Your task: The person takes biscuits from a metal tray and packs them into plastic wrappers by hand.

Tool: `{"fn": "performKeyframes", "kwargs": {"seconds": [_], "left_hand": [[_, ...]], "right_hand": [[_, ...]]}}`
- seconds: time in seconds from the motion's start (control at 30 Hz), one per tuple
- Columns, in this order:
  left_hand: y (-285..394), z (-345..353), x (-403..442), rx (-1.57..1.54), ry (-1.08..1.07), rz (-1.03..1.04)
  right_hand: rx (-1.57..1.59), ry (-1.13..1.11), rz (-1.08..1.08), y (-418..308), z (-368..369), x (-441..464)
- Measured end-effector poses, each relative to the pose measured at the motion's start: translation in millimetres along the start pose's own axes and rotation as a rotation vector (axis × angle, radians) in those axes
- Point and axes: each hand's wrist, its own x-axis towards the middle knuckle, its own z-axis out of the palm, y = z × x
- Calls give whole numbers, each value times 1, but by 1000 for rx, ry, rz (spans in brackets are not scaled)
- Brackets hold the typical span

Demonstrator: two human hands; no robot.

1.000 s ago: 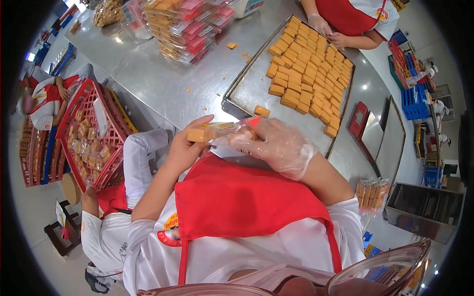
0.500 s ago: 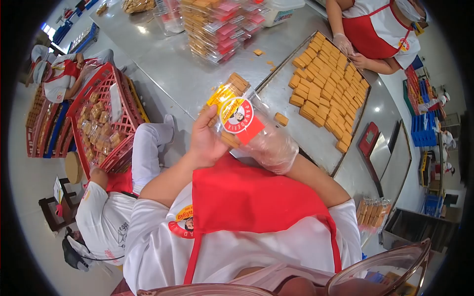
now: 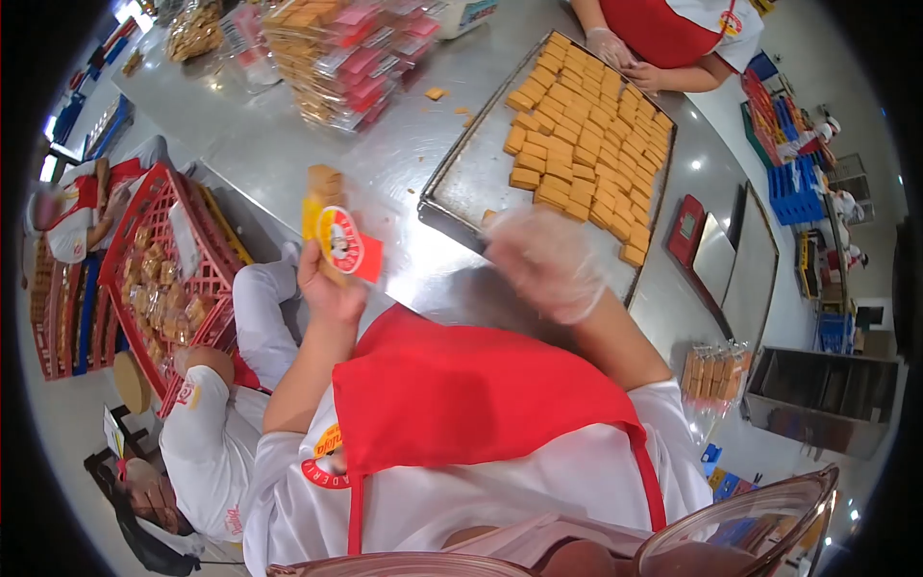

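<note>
My left hand (image 3: 332,288) grips a clear packet of biscuits (image 3: 330,226) with a yellow, red and white label, held upright over the table's near edge. My gloved right hand (image 3: 545,263) is apart from the packet, near the front edge of a metal tray (image 3: 444,183). Motion smears its fingers, and one biscuit (image 3: 488,215) shows partly beside them. Rows of rectangular orange-brown biscuits (image 3: 586,144) cover much of the tray.
Stacked biscuit packets (image 3: 346,62) stand at the back of the steel table (image 3: 240,125). A red scale (image 3: 686,229) lies right of the tray. A co-worker's gloved hand (image 3: 610,48) is behind the tray. A red crate (image 3: 163,279) of packets and other people are at left.
The packet has moved left with my left hand. My right hand has come out of the packet and moved to the tray's front edge. The head view has shifted.
</note>
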Motion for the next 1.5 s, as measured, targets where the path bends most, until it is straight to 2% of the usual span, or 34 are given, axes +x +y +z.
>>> {"fn": "performKeyframes", "kwargs": {"seconds": [0.03,0.1,0.2,0.3,0.4,0.5,0.6,0.7,0.8,0.9,1.0,1.1,1.2,1.3,1.4,1.43,1.5], "left_hand": [[5,-10,3,-4,11,25],[5,-13,6,9,40,79],[6,-10,15,57,-70,1],[0,-10,29,-91,-105,-35],[-4,-8,37,-128,-173,-32],[-1,-11,37,-74,-130,-3],[-3,-15,41,-72,-184,-37],[-2,-15,41,-46,-156,-64],[-2,-11,36,29,-134,-20],[0,-21,33,-7,-169,-23],[2,-23,33,-106,-198,-58],[-4,-11,33,-140,-247,-67],[-6,-15,33,-19,-179,28],[-3,-15,31,-26,-192,-2],[0,-8,27,-167,-172,-79],[1,-3,26,-193,-193,-83],[0,11,20,-242,-229,-88]], "right_hand": [[-103,-2,142,10,-14,-6],[-276,165,385,41,-21,-29],[-546,53,465,76,-20,-54],[-692,114,451,69,-9,-57],[-640,166,331,64,-9,-67],[-279,-112,606,53,-11,-72],[-302,-87,597,63,-18,-62],[-312,118,402,70,-20,-33],[-338,36,433,87,-4,-31],[-296,-89,505,71,-4,-37],[-128,-51,413,65,1,-50],[-176,-89,391,68,1,-49],[-70,-2,559,49,3,-32],[47,29,502,38,15,-12],[64,-45,422,52,35,-15],[10,-14,298,55,33,-15],[1,-161,380,54,22,-10]]}}
